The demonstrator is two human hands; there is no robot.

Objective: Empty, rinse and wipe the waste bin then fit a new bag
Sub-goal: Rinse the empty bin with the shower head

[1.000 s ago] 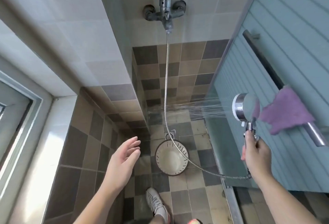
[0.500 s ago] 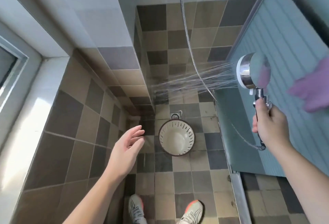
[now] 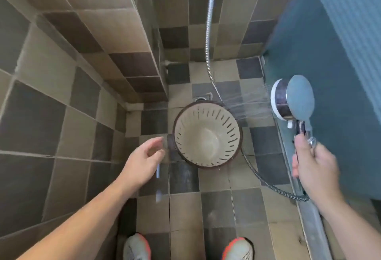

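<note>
Since a second ago the view has dipped from the wall tap down to the floor, so both shoes [image 3: 186,247] now show at its near edge, and the running shower head [image 3: 293,99] has come lower, level with the waste bin [image 3: 207,135]. The rinse looks about to start: the bin is empty and bagless.

The left hand [image 3: 142,162] has moved in toward the bin's rim, fingers loosely curled round nothing, not yet touching. The right hand [image 3: 315,167] grips the shower handle, with the spray shooting sideways across the bin's far rim, not yet into it.

The bin stands upright in the middle of the tiled floor [image 3: 185,214]. The metal hose [image 3: 210,32] drops behind it and loops round its right side to the handle, so it may snag a tilt. Just past the far rim lies what seems a floor drain [image 3: 203,97], half hidden. The glass door [image 3: 340,53] closes the right side.
</note>
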